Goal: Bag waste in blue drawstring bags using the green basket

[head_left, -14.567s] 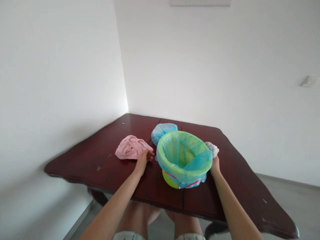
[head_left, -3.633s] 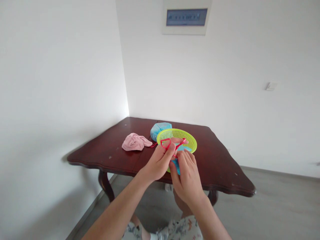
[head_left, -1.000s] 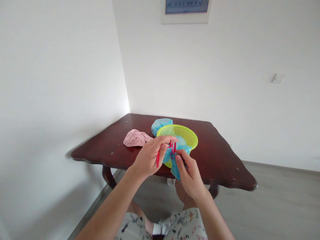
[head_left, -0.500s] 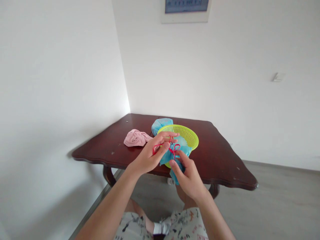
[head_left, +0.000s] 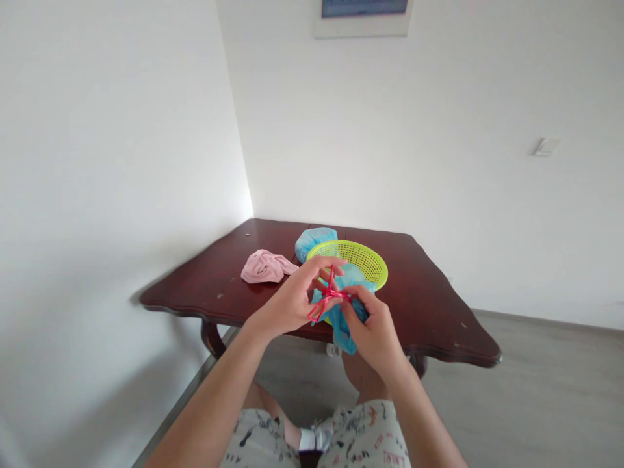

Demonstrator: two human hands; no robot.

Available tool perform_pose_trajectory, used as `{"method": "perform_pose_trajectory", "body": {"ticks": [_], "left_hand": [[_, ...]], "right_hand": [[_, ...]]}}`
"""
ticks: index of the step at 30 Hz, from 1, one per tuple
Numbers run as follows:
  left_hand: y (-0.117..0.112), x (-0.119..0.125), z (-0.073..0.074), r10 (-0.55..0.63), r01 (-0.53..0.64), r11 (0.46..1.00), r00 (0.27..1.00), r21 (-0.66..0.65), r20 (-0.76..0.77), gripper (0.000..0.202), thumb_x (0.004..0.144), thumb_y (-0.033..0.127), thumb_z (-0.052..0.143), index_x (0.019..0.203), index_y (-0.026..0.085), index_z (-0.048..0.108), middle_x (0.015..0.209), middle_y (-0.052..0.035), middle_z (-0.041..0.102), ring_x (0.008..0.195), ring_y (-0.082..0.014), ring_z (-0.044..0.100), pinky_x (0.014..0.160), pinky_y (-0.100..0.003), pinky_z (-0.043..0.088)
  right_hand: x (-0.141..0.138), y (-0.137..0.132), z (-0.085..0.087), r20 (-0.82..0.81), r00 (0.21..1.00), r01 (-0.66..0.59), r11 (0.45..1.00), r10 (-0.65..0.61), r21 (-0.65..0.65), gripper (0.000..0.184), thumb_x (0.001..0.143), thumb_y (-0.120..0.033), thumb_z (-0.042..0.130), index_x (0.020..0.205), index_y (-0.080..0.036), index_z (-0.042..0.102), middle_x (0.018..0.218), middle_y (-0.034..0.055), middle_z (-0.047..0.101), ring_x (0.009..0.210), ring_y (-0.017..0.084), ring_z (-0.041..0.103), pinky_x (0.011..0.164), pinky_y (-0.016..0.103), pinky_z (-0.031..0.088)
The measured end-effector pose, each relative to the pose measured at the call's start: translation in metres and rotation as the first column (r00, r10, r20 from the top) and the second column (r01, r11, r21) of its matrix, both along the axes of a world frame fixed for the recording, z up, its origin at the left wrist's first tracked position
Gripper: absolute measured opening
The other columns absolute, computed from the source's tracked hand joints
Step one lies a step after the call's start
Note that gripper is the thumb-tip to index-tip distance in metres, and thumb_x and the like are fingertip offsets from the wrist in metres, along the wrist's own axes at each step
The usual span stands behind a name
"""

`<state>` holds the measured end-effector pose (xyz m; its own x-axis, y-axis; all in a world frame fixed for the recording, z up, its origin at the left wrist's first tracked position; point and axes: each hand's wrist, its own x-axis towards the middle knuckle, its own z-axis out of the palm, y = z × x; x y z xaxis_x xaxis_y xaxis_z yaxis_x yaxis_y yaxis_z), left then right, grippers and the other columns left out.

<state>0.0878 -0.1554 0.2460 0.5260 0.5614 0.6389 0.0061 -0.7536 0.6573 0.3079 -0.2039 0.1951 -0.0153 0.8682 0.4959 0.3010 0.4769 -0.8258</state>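
Note:
A thin red string [head_left: 331,294] stretches between my two hands, looped around the fingers of my left hand [head_left: 297,296]. My right hand [head_left: 371,325] pinches the string's other end between thumb and forefinger. Right under the string lies a thin blue plastic bag [head_left: 345,335], part of it hanging over the front rim of a yellow-green mesh basket [head_left: 373,263]. Whether the string is tied to the bag cannot be seen. My left fingers are curled, with the string over them and at the thumb.
The basket stands on a dark red wooden table [head_left: 419,305]. Behind it sits a filled blue plastic bag [head_left: 314,242], and a crumpled pink cloth [head_left: 266,266] lies to the left. White walls meet at the table's back left corner.
The bow-like loop near my right fingers is gone, and the red string is now drawn tighter between both hands. My right hand has turned slightly and gripped the string higher up.

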Motion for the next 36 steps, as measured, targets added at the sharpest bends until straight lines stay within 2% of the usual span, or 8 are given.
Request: {"method": "perform_pose_trajectory", "body": {"ticks": [5, 12, 17, 24, 27, 30, 33, 36], "left_hand": [[0.004, -0.011, -0.001, 0.186, -0.185, 0.982, 0.982, 0.021, -0.043, 0.065, 0.105, 0.007, 0.069, 0.164, 0.032, 0.059, 0.135, -0.0099, 0.069, 0.104, -0.0172, 0.072, 0.079, -0.024, 0.063], [0.021, -0.015, -0.006, 0.381, -0.325, 0.914, 0.893, -0.244, 0.239, 0.029, 0.106, 0.033, 0.082, 0.131, 0.023, 0.073, 0.114, -0.0047, 0.069, 0.094, -0.0161, 0.071, 0.078, -0.024, 0.063], [0.029, -0.022, -0.009, 0.421, -0.167, 0.836, 0.807, -0.523, 0.415, 0.048, 0.103, 0.067, 0.083, 0.111, 0.022, 0.07, 0.098, -0.0024, 0.07, 0.084, -0.0173, 0.071, 0.071, -0.028, 0.068], [0.023, -0.052, -0.013, 0.393, -0.33, 0.862, 0.914, -0.386, 0.097, 0.068, 0.108, 0.086, 0.065, 0.1, 0.02, 0.077, 0.066, -0.0005, 0.066, 0.051, -0.0149, 0.056, 0.048, -0.024, 0.047], [0.02, -0.073, -0.01, 0.465, -0.43, 0.853, 0.883, -0.298, 0.058, 0.067, 0.109, 0.082, 0.068, 0.083, 0.021, 0.078, 0.057, -0.0013, 0.062, 0.052, -0.0167, 0.054, 0.053, -0.027, 0.045], [0.016, -0.091, -0.005, 0.511, -0.493, 0.821, 0.86, -0.288, -0.015, 0.072, 0.106, 0.081, 0.073, 0.065, 0.021, 0.071, 0.057, -0.0039, 0.064, 0.055, -0.0176, 0.054, 0.055, -0.028, 0.045], [0.014, -0.096, -0.004, 0.447, -0.37, 0.846, 0.885, -0.383, 0.133, 0.066, 0.1, 0.078, 0.085, 0.071, 0.019, 0.077, 0.078, -0.0074, 0.079, 0.069, -0.0184, 0.067, 0.064, -0.027, 0.055], [0.013, -0.087, -0.005, 0.314, -0.023, 0.861, 0.809, -0.508, 0.496, 0.05, 0.092, 0.065, 0.1, 0.085, 0.019, 0.081, 0.106, -0.008, 0.088, 0.09, -0.0208, 0.079, 0.08, -0.03, 0.067]], "right_hand": [[0.007, -0.002, 0.011, -0.202, 0.972, 0.116, 0.993, -0.12, -0.031, 0.036, 0.11, -0.059, 0.074, 0.107, -0.024, 0.082, 0.087, 0.0044, 0.074, 0.072, 0.018, 0.061, 0.056, 0.028, 0.055], [0.024, 0.0, 0.019, -0.236, 0.954, 0.184, 0.983, -0.185, -0.024, 0.04, 0.101, -0.062, 0.084, 0.112, -0.024, 0.081, 0.085, 0.0015, 0.068, 0.067, 0.016, 0.053, 0.049, 0.025, 0.049], [0.041, 0.0, 0.019, -0.351, 0.934, 0.059, 0.998, -0.065, -0.026, 0.046, 0.109, -0.061, 0.077, 0.084, -0.023, 0.073, 0.071, -0.0007, 0.058, 0.066, 0.016, 0.047, 0.058, 0.028, 0.044], [0.078, 0.004, 0.036, -0.832, 0.529, -0.27, 0.962, 0.168, 0.023, 0.043, 0.102, -0.045, 0.079, 0.071, -0.027, 0.057, 0.077, -0.0001, 0.058, 0.074, 0.02, 0.062, 0.077, 0.038, 0.063], [0.1, 0.003, 0.041, -0.895, 0.4, -0.247, 0.964, 0.198, 0.102, 0.039, 0.1, -0.037, 0.082, 0.074, -0.027, 0.055, 0.078, -0.0031, 0.054, 0.074, 0.017, 0.062, 0.083, 0.036, 0.066], [0.114, 0.001, 0.041, -0.904, 0.361, -0.181, 0.968, 0.229, 0.172, 0.031, 0.101, -0.035, 0.082, 0.08, -0.026, 0.061, 0.083, -0.0026, 0.061, 0.078, 0.017, 0.067, 0.088, 0.034, 0.068], [0.114, 0.001, 0.039, -0.909, 0.355, -0.119, 0.975, 0.218, 0.187, 0.015, 0.1, -0.034, 0.083, 0.091, -0.025, 0.074, 0.097, -0.0006, 0.072, 0.085, 0.016, 0.072, 0.091, 0.032, 0.069], [0.104, 0.003, 0.038, -0.907, 0.369, -0.074, 0.979, 0.203, 0.189, 0.015, 0.099, -0.031, 0.081, 0.112, -0.025, 0.084, 0.11, 0.0009, 0.078, 0.091, 0.014, 0.075, 0.092, 0.029, 0.069]]}}
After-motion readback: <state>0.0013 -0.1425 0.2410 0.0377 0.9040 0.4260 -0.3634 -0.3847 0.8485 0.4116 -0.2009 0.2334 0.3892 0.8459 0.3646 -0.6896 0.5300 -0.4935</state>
